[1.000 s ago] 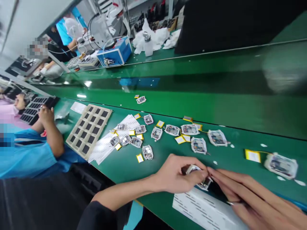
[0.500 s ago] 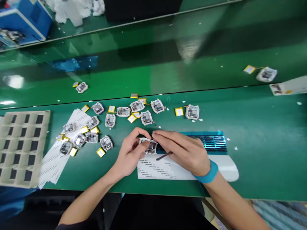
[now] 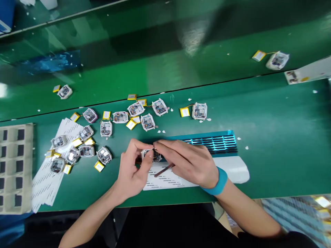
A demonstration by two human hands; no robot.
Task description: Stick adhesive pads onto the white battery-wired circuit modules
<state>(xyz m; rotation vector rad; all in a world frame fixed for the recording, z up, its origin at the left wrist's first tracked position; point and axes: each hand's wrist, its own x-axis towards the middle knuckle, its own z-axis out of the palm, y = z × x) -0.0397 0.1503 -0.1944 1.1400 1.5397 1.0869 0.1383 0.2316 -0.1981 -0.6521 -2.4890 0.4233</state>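
My left hand (image 3: 134, 168) grips a white watch-shaped housing (image 3: 157, 156) with a circuit board inside, thumb on its face and index finger along its top edge. My right hand (image 3: 190, 162), with a blue wristband, has its thumb hidden and its fingertips at the housing's upper right edge. A thin dark tool (image 3: 164, 170) sticks out from under the right palm, pointing down-left. Beneath the hands lie a white printed sheet (image 3: 170, 179) and a blue reflective strip sheet (image 3: 222, 143).
Several open housings (image 3: 120, 117) with yellow-edged batteries (image 3: 184, 112) lie left and ahead. A beige compartment tray (image 3: 27, 168) stands at far left beside white paper strips (image 3: 48, 179). Another housing (image 3: 278, 61) sits far right, near a white object (image 3: 310, 70).
The camera view has shifted, so most things appear further left. My left index finger is straighter along the housing's top edge, and the dark tool points more steeply down-left.
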